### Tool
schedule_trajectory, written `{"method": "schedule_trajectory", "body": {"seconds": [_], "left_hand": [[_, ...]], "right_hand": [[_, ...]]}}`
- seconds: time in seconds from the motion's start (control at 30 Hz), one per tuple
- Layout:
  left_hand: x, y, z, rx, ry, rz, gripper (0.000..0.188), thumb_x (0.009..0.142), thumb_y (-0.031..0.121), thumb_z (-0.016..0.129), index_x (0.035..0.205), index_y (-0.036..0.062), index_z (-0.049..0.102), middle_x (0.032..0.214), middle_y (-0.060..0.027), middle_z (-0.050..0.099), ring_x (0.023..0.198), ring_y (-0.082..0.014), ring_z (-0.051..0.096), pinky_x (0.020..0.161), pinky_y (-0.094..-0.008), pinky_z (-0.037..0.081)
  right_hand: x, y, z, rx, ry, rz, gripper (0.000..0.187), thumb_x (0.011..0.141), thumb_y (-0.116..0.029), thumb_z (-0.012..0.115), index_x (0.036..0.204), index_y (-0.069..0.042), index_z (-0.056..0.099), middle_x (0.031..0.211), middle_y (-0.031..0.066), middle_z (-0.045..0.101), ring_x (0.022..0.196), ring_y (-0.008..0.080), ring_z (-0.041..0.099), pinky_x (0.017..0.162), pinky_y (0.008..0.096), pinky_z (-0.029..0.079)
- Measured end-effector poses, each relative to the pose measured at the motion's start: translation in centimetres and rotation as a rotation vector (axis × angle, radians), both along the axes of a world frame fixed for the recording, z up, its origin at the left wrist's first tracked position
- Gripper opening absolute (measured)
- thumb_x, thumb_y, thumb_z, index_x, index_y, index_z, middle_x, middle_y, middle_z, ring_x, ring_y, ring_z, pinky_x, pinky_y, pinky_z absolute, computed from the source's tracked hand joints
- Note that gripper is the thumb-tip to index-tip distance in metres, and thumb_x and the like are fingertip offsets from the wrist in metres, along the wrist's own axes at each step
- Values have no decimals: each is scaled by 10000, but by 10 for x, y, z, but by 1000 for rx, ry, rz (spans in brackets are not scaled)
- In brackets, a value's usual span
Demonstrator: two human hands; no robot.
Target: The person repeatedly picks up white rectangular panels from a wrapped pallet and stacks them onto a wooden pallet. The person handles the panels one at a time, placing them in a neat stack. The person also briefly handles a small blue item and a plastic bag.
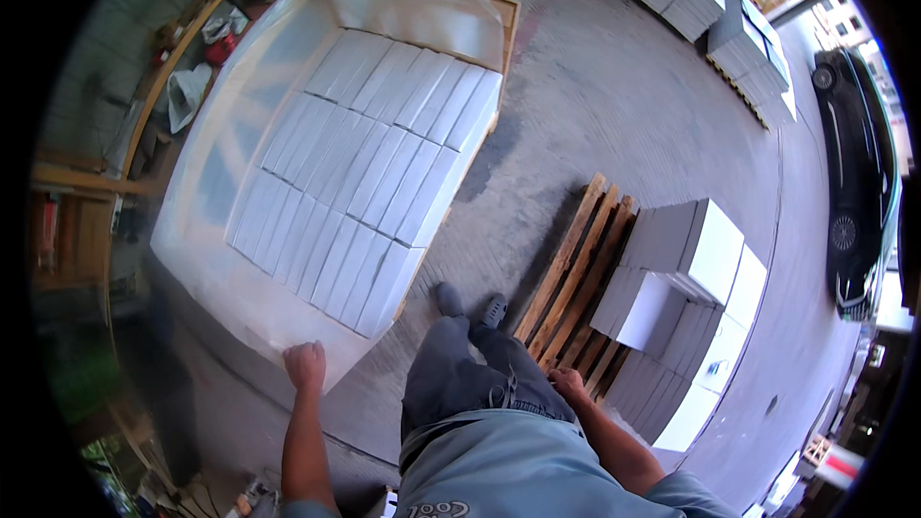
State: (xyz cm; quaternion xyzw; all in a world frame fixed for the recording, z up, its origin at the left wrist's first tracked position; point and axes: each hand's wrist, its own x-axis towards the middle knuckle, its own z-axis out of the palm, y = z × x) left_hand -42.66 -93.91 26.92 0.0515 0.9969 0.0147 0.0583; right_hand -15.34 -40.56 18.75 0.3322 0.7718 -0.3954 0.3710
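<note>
My left hand (305, 364) is closed in a fist on the near edge of a translucent plastic sheet (225, 273). The sheet drapes over the left side and the far end of a big crate, leaving its middle uncovered. Inside, white box-shaped blocks (355, 158) stand packed tightly in three rows. At my right thigh hangs my right hand (568, 384), its fingers curled together; whatever they may hold is too small to make out. It is nearest to a wooden pallet (566, 269) on my right.
White blocks (662, 326) are stacked on the pallet's right part, with a gap among them. More stacks on pallets (753, 53) stand at the far right, near a dark car (849, 182). Wooden shelving (144, 125) with clutter lines the left. Grey concrete floor (537, 105) lies between.
</note>
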Motion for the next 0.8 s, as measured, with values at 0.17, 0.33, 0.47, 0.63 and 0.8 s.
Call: {"method": "schedule_trajectory", "body": {"seconds": [0.17,0.33,0.47,0.63,0.8], "left_hand": [[1,-1,-5,-24,9,20,326,852,238,534,601,34,579,645,-177,587,690,-353,555,727,-464,404],[4,-8,-9,-74,28,-13,338,857,248,526,603,34,586,640,-187,583,662,-366,552,702,-485,406],[2,-8,-13,-92,22,-50,352,865,269,511,615,38,605,654,-179,596,682,-359,564,711,-481,416],[6,-7,-7,4,-18,-159,323,870,276,498,673,47,612,711,-151,622,728,-330,578,762,-465,409],[9,-5,3,74,-123,-259,316,878,269,492,678,44,588,714,-147,621,720,-331,575,726,-452,421]], "right_hand": [[5,-25,16,-177,-99,-732,284,836,-192,542,926,58,641,846,124,669,679,203,643,603,322,524],[25,-60,1,-145,-73,-864,281,841,-191,543,960,47,634,848,125,668,681,197,643,602,320,525],[47,-107,-8,-160,-52,-1059,275,840,-183,544,979,36,633,855,118,666,706,190,641,604,311,526],[65,-198,-8,-129,-10,-1228,296,828,-225,543,915,40,643,831,161,662,702,262,639,638,358,514],[74,-279,18,327,-98,-791,399,813,-320,503,978,10,654,924,245,637,910,368,620,811,413,474]]}}
